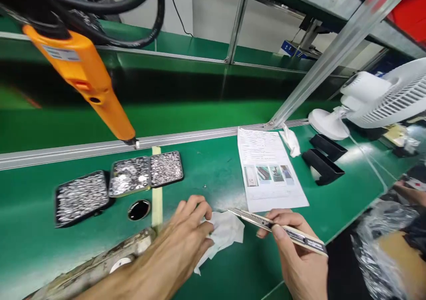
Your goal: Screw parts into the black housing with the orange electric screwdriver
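My right hand [296,246] grips a slim utility knife [282,231], its blade pointing left, with the tip at the edge of a crumpled white tissue [223,231]. On that tissue rests my left hand [186,242], its fingers curled and gripping the near side. The thumb and part of the tissue are covered by the hand. A tiny metal piece [204,186] lies on the green bench just beyond my left fingers. To the right, a printed sheet with small pictures [273,193] reaches close to the knife.
Trays of small metal parts [129,175] sit at the left, near a round hole [139,210] and a stained tube [93,264]. An orange electric screwdriver [89,82] hangs above them. Black holders [322,164] and a white fan [372,96] stand right. Another person's hand [411,193] shows far right.
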`<state>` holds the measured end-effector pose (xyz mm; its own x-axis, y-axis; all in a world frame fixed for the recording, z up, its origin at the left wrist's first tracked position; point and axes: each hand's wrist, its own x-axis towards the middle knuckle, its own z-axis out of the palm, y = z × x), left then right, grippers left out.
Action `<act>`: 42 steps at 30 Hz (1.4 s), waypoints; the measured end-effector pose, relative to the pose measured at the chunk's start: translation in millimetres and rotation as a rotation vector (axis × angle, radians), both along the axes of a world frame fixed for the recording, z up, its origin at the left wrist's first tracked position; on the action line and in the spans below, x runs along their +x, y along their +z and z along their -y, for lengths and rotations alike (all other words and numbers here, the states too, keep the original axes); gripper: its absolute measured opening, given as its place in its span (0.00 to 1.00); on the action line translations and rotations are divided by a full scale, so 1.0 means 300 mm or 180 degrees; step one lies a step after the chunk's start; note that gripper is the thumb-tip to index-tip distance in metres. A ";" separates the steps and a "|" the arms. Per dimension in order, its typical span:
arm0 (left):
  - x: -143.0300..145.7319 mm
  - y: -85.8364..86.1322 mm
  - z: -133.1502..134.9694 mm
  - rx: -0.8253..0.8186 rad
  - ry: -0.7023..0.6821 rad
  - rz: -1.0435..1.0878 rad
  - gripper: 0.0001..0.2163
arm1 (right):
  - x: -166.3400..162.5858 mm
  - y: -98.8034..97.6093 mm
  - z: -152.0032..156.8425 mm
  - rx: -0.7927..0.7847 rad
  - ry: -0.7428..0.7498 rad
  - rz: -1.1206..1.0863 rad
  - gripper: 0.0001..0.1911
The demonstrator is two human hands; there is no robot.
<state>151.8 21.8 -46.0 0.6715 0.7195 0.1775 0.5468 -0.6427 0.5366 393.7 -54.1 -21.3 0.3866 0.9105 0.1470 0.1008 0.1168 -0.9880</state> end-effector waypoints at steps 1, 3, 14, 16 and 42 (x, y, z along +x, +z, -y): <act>-0.017 0.008 0.000 -0.0020 -0.0005 -0.0053 0.06 | 0.007 -0.002 0.006 -0.0034 0.0010 0.0123 0.04; -0.083 0.036 -0.013 -0.0043 0.0072 -0.0136 0.05 | 0.018 -0.002 0.009 -0.0034 0.0087 0.0333 0.04; -0.525 0.046 -0.147 0.0477 0.0980 -0.0590 0.10 | -0.131 0.052 -0.152 0.0091 0.1034 0.0256 0.05; -0.522 0.031 -0.147 0.0423 0.0920 -0.0654 0.10 | -0.193 0.062 -0.209 0.0093 0.1321 0.0177 0.04; -0.484 0.055 -0.194 0.0223 0.0641 -0.1046 0.10 | -0.452 -0.056 -0.368 -0.0030 0.2280 0.0168 0.03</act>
<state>6.5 80.1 -29.4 0.5473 0.8364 0.0297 0.8011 -0.5339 0.2704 258.1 56.4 -38.0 -0.3138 0.9391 0.1399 0.0501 0.1635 -0.9853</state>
